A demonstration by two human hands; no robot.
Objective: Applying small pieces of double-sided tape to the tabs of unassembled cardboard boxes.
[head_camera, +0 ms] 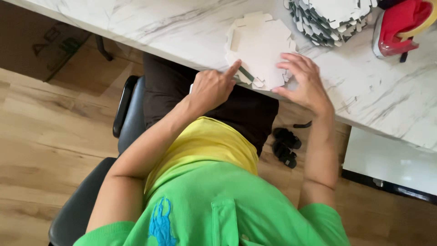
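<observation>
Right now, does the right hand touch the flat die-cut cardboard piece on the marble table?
Touching. The head view shows the right hand with its fingertips pressed on the flat cardboard piece, no gap visible.

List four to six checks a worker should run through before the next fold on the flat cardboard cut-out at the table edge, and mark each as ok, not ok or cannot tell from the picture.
1. Cardboard cut-out lies flat on the marble table: ok.
2. Left hand has its forefinger pressed on the near-edge flap: ok.
3. Right hand steadies the cut-out, fingers spread on its right side: ok.
4. Cut-out lies fully on the table: not ok, its near edge juts over the table edge.
5. Stack of cut-outs sits apart from the working piece: ok.
6. Flap crease lined up: cannot tell, the finger hides it.
</observation>
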